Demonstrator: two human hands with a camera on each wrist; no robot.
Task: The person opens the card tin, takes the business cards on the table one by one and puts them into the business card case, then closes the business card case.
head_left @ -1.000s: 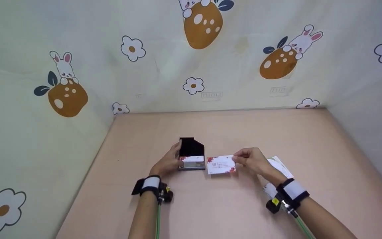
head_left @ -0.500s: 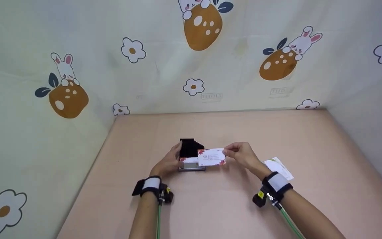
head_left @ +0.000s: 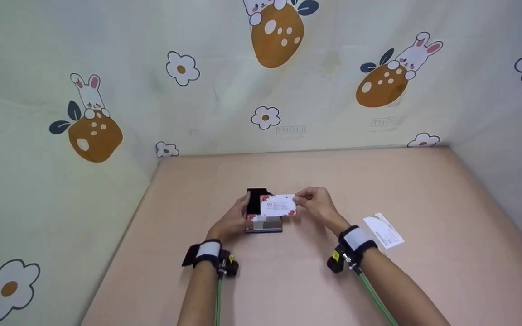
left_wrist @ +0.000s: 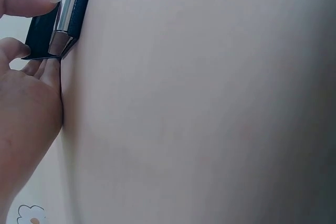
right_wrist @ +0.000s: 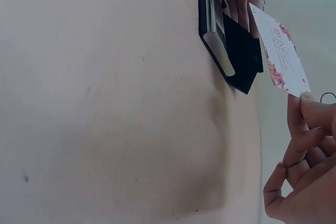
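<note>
My right hand pinches a business card by its right end, between thumb and index finger. The card is white with red floral corners and small print. In the head view it overlaps an open business card holder, black with a silver metal front. The right wrist view shows the card raised clear of the holder. My left hand grips the holder's left side, thumb on the metal front and fingers behind the black flap. Another floral card shows inside the holder, partly hidden.
A white card with a green stripe lies on the table to the right, beside my right forearm. The pale table ends at a patterned cloth wall at the back and sides. Both wrists wear strapped cameras with green cables.
My right hand has moved left and slightly away from me, bringing the floral card from beside the holder to over it. The left hand and holder stay in place. The striped card is more exposed.
</note>
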